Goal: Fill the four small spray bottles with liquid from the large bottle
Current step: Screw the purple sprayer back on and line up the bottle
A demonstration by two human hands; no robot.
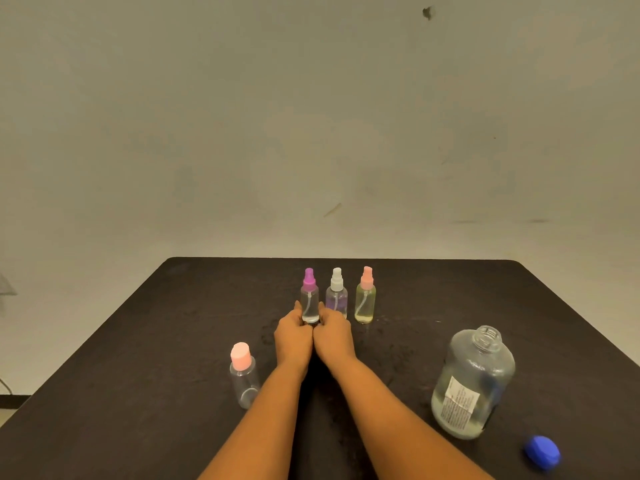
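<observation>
On the dark table (138,341) we see both hands meeting around one small spray bottle, the purple-topped bottle (310,301). It stands upright near the middle of the table, at the left end of a row of three. The left hand (293,336) holds its lower part from the left and the right hand (334,336) from the right, with the fingers curled round the base and the two hands touching each other below it. This bottle is clear, with a thin tube inside (how much liquid it has we cannot tell). Just beside it stands the white-topped bottle (336,294), which looks a little violet, and then the pink-topped bottle (365,301), which looks yellowish. A fourth one, the pink-capped bottle (244,375), stands apart, nearer to us on the left, and looks clear. On the right stands the large bottle (474,382), open at the neck, with a white label and clear liquid in its lower part. The blue cap (542,452) lies near it on the table.
</observation>
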